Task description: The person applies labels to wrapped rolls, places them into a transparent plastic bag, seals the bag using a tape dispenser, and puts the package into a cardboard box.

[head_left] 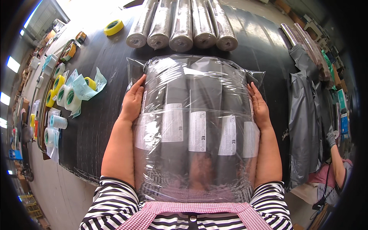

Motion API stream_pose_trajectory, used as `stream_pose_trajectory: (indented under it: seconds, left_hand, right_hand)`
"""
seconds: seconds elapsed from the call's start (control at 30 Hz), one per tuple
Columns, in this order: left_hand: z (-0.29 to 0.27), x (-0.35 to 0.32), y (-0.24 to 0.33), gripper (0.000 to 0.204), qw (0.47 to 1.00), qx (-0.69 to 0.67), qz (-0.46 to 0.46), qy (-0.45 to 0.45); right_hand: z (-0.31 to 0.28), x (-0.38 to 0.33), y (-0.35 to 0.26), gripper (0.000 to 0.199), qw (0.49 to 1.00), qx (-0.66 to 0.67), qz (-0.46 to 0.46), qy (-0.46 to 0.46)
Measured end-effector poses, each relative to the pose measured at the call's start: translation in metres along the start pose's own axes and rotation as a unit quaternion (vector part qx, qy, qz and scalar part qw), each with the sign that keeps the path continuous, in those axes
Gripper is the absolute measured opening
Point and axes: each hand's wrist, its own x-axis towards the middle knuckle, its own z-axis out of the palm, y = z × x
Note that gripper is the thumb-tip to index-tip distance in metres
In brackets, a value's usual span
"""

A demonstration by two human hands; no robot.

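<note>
A large bundle of dark grey rolls (pixel 206 96), side by side under clear plastic film, fills the middle of the view, close against my body. White printed labels (pixel 197 131) show through the film, one on each roll. My left hand (pixel 133 99) presses flat along the bundle's left side, fingers pointing away from me. On the opposite side my right hand (pixel 260 105) lies the same way, fingers stretched out. Between them the bundle is held by both palms. Loose corners of film stick out at its far left and far right.
Several shiny wrapped rolls (pixel 181 27) lie beyond the bundle on the black table (pixel 99 126). A yellow tape roll (pixel 114 27) and more tape rolls (pixel 71 97) sit at left. Grey plastic sheeting (pixel 306 126) drapes at right, where a co-worker's gloved hand (pixel 331 140) shows.
</note>
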Motion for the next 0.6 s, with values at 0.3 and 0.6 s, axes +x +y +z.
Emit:
stream_pose_trajectory:
  seconds: [0.3, 0.6]
  left_hand:
    - [0.000, -0.002, -0.009, 0.039, 1.000, -0.008, 0.003, 0.004]
    - [-0.003, -0.001, -0.021, 0.041, 0.995, -0.098, 0.010, -0.002]
  right_hand:
    - [0.000, -0.002, -0.003, 0.045, 1.000, -0.028, -0.002, -0.007]
    - [0.002, 0.003, 0.008, 0.046, 1.000, 0.016, -0.012, -0.012]
